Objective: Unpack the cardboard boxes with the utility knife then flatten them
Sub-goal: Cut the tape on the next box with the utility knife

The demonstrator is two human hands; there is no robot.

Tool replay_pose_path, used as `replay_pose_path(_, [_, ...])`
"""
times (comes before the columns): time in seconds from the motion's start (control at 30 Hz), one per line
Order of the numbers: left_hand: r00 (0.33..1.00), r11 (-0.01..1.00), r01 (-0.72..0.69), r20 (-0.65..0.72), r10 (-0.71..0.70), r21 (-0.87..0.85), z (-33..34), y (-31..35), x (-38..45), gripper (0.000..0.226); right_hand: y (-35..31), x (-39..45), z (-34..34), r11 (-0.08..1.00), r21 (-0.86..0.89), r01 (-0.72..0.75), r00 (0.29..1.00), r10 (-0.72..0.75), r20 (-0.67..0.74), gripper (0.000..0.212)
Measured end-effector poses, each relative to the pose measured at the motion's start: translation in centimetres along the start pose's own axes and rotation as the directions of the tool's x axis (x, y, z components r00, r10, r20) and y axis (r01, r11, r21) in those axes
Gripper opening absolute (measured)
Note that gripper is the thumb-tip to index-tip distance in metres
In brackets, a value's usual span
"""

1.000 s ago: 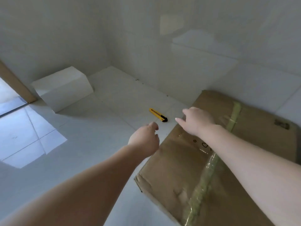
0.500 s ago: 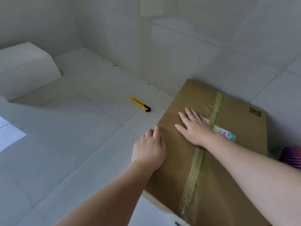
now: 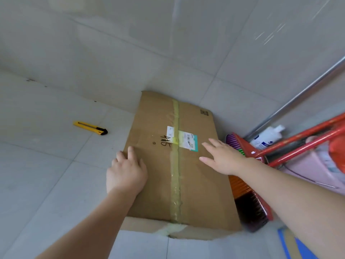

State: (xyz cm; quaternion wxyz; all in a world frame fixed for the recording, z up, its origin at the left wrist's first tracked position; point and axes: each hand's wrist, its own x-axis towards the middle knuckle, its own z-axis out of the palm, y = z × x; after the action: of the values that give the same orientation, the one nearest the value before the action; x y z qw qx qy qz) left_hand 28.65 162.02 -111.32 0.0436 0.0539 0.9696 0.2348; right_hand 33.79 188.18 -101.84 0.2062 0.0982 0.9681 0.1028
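Observation:
A brown cardboard box (image 3: 201,186) lies flat on the tiled floor against the wall, sealed by a strip of tape down its middle, with a white shipping label across the tape. My left hand (image 3: 127,172) rests on the box's left edge, fingers laid over the top. Over the box's right side my right hand (image 3: 222,157) is spread with straight fingers; whether it touches is unclear. A yellow utility knife (image 3: 90,127) with a black tip lies on the floor to the left of the box, apart from both hands.
A red broom (image 3: 250,200) with dark bristles lies tight against the box's right side. Behind it stand red poles (image 3: 302,144), a metal pole (image 3: 298,98), a white bottle (image 3: 265,138) and a pink container (image 3: 313,171). Open floor tiles (image 3: 46,174) spread to the left.
The view swung right, bringing the broom and clutter into sight. My right hand slid from the tape line to the box's right side. My left hand stays on the left edge.

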Motion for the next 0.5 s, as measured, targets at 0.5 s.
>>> replay_pose_path(0.5, [0.991,0.985,0.096,-0.110,-0.081,0.141,1.1,0.7,1.7,0.058,5.7,22.2,-3.0,0.981,0.177,0.082,0.975,-0.042,-0.218,0.071])
